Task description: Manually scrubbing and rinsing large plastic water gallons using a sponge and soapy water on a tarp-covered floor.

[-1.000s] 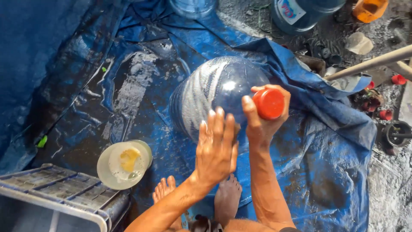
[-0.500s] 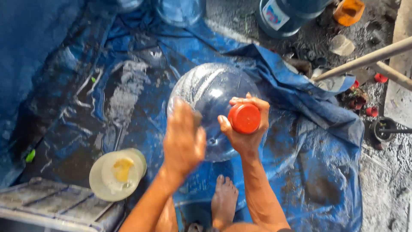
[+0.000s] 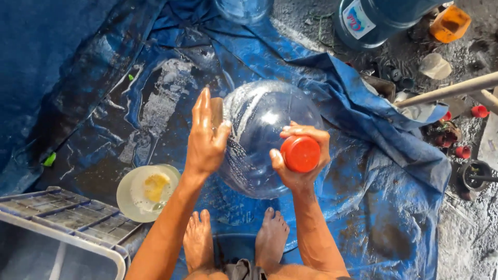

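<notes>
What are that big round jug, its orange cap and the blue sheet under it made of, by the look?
The jug looks like clear, glossy hard plastic: you see through it, with bright highlights and soapy streaks. The orange cap, gripped by the right hand, seems opaque, smooth plastic. The blue sheet looks like woven plastic tarpaulin, wet and creased.

The big bottle (image 3: pixel 262 140) is clear, glossy plastic streaked with suds; its red cap (image 3: pixel 300 153) looks smooth and matt. The blue tarpaulin (image 3: pixel 119 103) is wet, crinkled, shiny.
</notes>
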